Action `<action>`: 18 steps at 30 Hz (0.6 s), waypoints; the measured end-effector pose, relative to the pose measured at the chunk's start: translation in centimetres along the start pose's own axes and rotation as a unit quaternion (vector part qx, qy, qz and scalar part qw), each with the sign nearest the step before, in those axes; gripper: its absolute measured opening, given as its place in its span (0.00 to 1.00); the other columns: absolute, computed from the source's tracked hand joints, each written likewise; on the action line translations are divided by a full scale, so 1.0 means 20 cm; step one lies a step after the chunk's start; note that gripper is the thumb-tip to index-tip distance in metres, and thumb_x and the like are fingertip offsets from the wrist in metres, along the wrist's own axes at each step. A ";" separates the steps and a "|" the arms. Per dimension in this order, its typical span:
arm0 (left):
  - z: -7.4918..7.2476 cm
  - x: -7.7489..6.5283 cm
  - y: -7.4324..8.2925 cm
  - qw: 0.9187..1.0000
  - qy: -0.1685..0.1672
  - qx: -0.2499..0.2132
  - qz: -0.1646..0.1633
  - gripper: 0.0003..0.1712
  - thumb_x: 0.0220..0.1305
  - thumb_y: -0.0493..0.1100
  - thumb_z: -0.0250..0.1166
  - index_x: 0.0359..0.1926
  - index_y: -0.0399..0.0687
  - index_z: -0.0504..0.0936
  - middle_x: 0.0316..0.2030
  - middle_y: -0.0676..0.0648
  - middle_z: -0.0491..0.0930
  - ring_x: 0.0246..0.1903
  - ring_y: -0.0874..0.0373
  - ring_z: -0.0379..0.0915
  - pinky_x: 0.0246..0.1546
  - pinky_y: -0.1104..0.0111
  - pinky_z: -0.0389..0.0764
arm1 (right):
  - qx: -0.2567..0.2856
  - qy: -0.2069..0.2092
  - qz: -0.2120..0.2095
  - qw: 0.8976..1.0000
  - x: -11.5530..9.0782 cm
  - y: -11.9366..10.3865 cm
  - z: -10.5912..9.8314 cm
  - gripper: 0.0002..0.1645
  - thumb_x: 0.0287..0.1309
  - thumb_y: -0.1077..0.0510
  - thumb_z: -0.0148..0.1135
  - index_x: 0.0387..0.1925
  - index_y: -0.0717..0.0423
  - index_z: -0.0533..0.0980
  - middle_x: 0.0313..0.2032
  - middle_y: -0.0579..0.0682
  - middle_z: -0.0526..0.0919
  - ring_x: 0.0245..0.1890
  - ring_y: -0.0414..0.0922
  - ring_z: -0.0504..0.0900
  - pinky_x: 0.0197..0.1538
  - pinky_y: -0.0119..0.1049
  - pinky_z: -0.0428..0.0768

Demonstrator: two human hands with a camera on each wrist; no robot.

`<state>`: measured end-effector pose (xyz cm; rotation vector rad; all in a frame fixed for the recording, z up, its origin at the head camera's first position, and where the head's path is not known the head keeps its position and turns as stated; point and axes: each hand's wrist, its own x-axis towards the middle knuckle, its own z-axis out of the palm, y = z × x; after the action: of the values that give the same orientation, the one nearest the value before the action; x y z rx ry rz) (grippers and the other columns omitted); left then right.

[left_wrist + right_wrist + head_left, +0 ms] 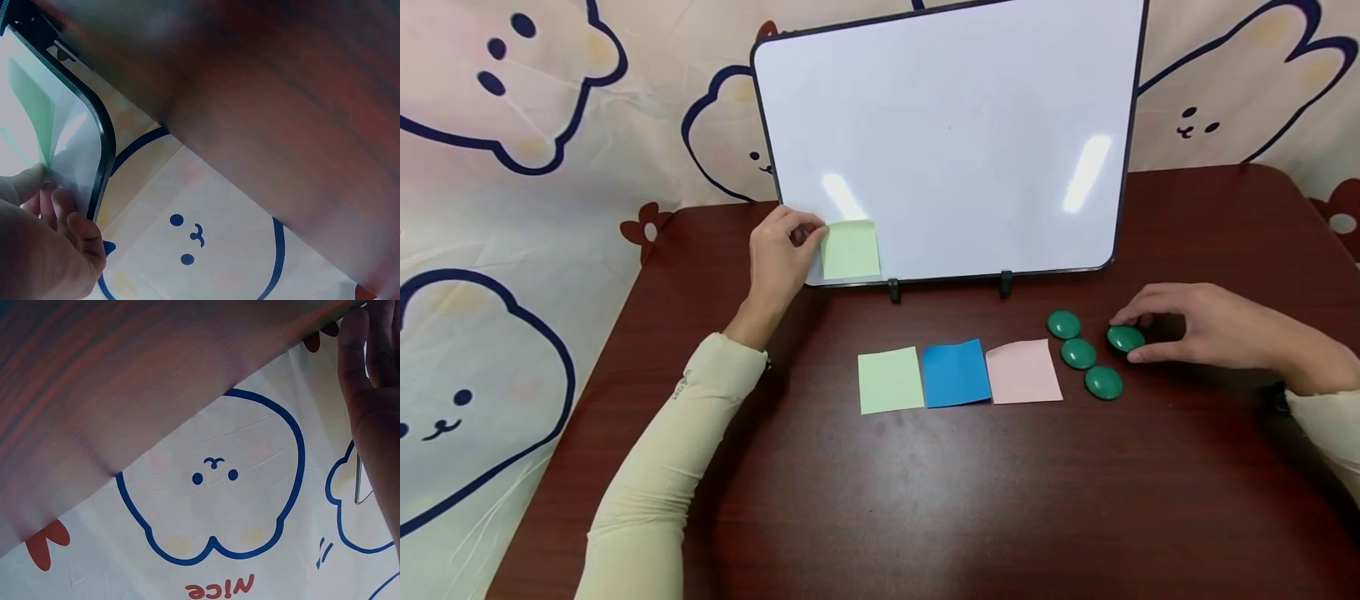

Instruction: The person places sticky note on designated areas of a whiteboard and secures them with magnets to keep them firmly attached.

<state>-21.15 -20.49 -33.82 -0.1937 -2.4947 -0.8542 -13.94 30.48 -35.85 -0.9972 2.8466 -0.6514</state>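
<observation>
In the head view my left hand [778, 260] pinches the upper left corner of a pale green sticky note [852, 250] at the lower left of the whiteboard [955, 142]. The left wrist view shows thumb and fingers meeting at the edge of that green note [34, 112], beside the board's dark frame. On the right, my right hand [1217, 325] holds a round green magnet [1125, 337] between thumb and fingers, low over the table. Three more green magnets [1078, 353] lie just left of it. In the right wrist view the magnet is hidden.
A row of sticky notes lies on the brown table [895, 500]: a green note [891, 380], a blue note [957, 373] and a pink note [1024, 372]. Black clips [1005, 283] stand at the board's bottom edge. Behind hangs a cartoon-printed cloth [482, 208].
</observation>
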 end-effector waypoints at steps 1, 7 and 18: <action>0.00 0.00 0.00 1.000 -0.001 0.001 -0.001 0.07 0.62 0.41 0.71 0.38 0.41 0.89 0.36 0.43 0.81 0.34 0.53 0.73 0.35 0.70 0.71 | 0.001 0.003 -0.001 1.000 0.00 0.00 0.00 0.28 0.39 0.51 0.83 0.44 0.26 0.81 0.40 0.25 0.80 0.38 0.29 0.76 0.45 0.13 0.70; -0.01 -0.01 0.00 1.000 -0.004 0.001 -0.002 0.07 0.62 0.41 0.70 0.39 0.42 0.88 0.36 0.43 0.81 0.34 0.53 0.73 0.36 0.70 0.72 | -0.007 0.025 -0.008 1.000 0.02 -0.01 -0.01 0.31 0.38 0.54 0.84 0.45 0.26 0.81 0.40 0.25 0.79 0.39 0.28 0.77 0.46 0.12 0.70; 0.00 0.00 -0.01 1.000 0.006 -0.010 0.010 0.07 0.63 0.40 0.70 0.39 0.41 0.89 0.38 0.43 0.82 0.34 0.53 0.73 0.36 0.71 0.71 | 0.012 0.051 0.015 0.999 0.04 -0.07 -0.04 0.32 0.40 0.55 0.83 0.49 0.31 0.80 0.45 0.30 0.79 0.41 0.26 0.73 0.44 0.13 0.70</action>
<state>-21.20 -20.62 -33.98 -0.2184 -2.4698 -0.8714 -13.96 29.35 -34.54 -0.9411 2.9279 -0.7521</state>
